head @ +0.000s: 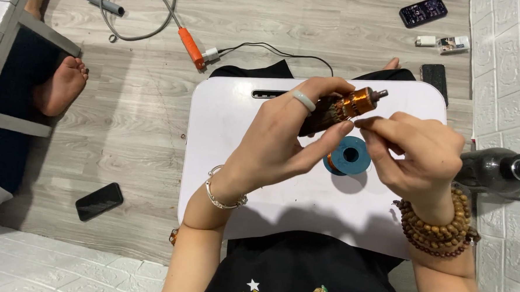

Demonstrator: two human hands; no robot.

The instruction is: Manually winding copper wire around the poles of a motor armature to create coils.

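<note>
Left hand [284, 135] clamps motor armature [344, 109], shaft end pointing up-right; right hand [415, 150] pinches together just right of it, above blue spool [349, 157].

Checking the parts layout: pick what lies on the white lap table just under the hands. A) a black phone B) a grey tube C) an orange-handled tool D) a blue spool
D: the blue spool sits on the white lap table, below the left hand and right hand.
</note>
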